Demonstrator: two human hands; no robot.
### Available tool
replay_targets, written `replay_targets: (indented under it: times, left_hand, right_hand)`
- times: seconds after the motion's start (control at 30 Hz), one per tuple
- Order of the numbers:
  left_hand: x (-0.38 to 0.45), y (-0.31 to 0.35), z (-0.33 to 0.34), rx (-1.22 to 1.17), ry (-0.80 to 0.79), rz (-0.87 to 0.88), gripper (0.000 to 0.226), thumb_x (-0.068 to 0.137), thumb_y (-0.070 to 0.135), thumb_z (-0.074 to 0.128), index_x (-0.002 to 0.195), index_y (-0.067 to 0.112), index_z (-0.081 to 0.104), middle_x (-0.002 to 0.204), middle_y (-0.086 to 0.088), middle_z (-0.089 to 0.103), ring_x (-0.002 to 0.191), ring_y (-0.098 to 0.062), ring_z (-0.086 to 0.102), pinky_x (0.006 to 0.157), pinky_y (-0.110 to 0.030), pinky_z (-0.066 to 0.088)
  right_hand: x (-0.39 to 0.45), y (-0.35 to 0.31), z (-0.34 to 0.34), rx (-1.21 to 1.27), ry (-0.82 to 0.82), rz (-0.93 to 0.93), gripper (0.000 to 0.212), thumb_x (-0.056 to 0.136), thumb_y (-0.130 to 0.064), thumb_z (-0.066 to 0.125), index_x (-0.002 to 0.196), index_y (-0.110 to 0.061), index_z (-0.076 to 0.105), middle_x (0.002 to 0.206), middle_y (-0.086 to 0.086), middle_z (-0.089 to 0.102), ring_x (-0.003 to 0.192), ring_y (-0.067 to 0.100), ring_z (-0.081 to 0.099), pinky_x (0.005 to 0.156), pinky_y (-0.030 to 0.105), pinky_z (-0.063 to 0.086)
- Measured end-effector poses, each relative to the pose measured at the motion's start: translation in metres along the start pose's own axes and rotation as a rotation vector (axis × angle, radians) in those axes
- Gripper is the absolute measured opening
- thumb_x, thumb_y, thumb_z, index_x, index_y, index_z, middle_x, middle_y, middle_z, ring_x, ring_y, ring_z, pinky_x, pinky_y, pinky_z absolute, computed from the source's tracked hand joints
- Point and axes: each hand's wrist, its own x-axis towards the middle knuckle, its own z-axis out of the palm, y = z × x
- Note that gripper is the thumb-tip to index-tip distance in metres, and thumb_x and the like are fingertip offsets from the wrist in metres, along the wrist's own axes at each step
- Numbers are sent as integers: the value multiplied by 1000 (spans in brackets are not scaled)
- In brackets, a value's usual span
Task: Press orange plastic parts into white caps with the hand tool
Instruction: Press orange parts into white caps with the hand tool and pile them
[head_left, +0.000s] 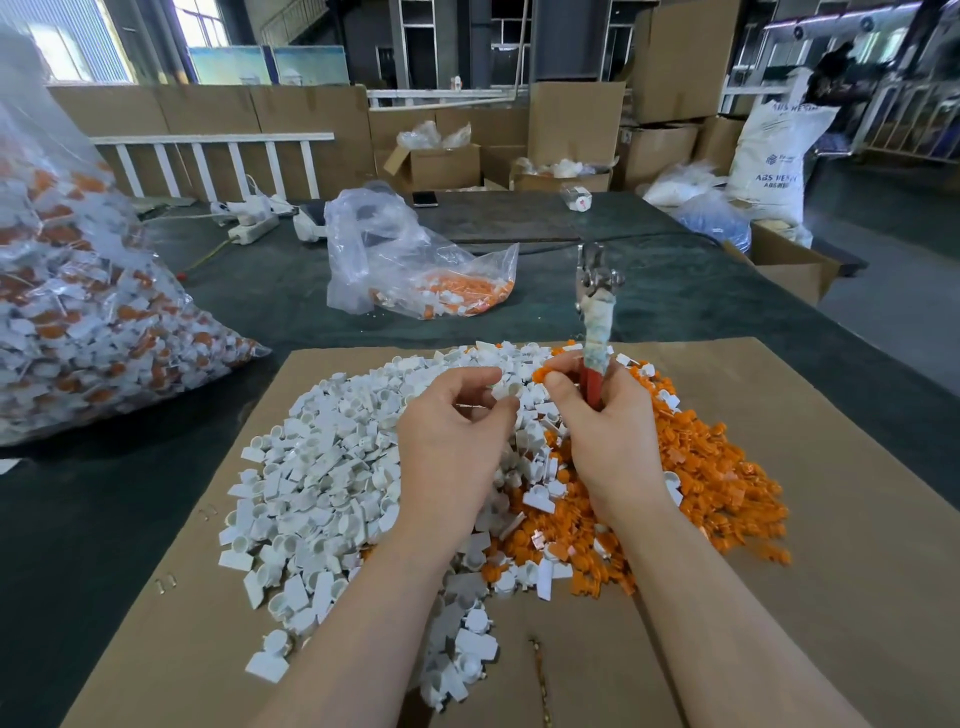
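A heap of white caps (322, 467) covers the left half of a cardboard sheet (831, 597), and a heap of orange parts (717, 467) covers the right half. My left hand (452, 441) hovers over the middle and pinches a white cap (506, 389) between thumb and fingers. My right hand (608, 431) grips the hand tool (595, 312), whose red handles run through my fist and whose metal jaws point up and away. The same hand's thumb and fingertips pinch an orange part (545, 375) right beside the white cap.
A big clear bag (78, 312) of assembled orange-and-white pieces lies at the left. A smaller clear bag (415, 270) sits on the dark green table (675, 291) beyond the cardboard. Cardboard boxes (436, 166) and a white sack (774, 156) stand at the back.
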Motion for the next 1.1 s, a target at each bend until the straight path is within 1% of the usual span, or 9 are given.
replay_targets:
  times: [0.13,0.2,0.27,0.37,0.43,0.53,0.67,0.83,1.1]
  left_hand:
    - [2,0,-1,-102,-7,-87,16,78,19,81,88,28,73,77,3,73,73,-14,71,74,-38,61]
    - [2,0,-2,-151,-9,-119,16,78,17,82,87,26,73,78,-1,74,77,-17,73,76,-41,62]
    - [2,0,-3,-200,-12,-145,15,77,14,82,87,22,74,77,-2,75,77,-18,74,76,-42,62]
    - [2,0,-3,-237,-24,-158,14,77,12,82,86,19,74,75,-1,75,75,-17,75,77,-41,62]
    - [2,1,-2,-237,-22,-150,14,77,11,82,84,21,74,73,0,75,73,-16,75,75,-38,62]
    - [1,2,-2,-223,-7,-131,14,77,13,82,82,23,75,73,1,75,73,-16,74,75,-38,62]
    - [-1,5,0,-231,9,-131,13,76,14,83,80,24,76,74,1,75,73,-16,74,76,-41,62]
    - [-3,8,0,-216,19,-123,12,76,15,83,80,24,76,73,2,75,73,-17,74,76,-42,62]
    - [-4,10,1,-204,20,-122,14,74,16,85,79,25,76,73,4,75,73,-20,73,74,-38,62]
  right_hand:
    - [0,0,2,-3,-29,-1,19,94,-17,63,85,-34,63,83,-26,67,82,-7,62,69,3,44]
    - [-1,0,2,-42,-43,-25,17,94,-18,63,87,-34,62,84,-19,67,80,-4,61,67,3,44]
    - [-2,-1,3,-67,-55,-42,16,94,-18,63,88,-34,62,81,-12,67,79,0,61,67,6,45]
    - [-4,1,5,-113,-62,-69,10,94,-18,64,92,-28,63,81,-10,66,76,-1,60,65,6,45]
    - [-4,3,6,-161,-61,-84,2,93,-21,64,95,-21,63,76,-6,64,65,3,56,59,11,44]
    - [-4,6,7,-195,-46,-99,4,93,-23,65,95,-20,63,68,-7,58,56,1,51,53,13,41]
    - [-5,6,8,-222,-13,-140,6,92,-20,67,95,-21,62,71,-13,59,66,-5,56,57,7,42]
    - [-7,5,11,-269,12,-193,16,91,-16,68,93,-26,55,66,-18,53,66,-13,55,56,4,40]
    - [-9,7,11,-310,3,-213,21,90,-12,67,95,-28,54,70,-18,54,68,-8,56,56,6,42]
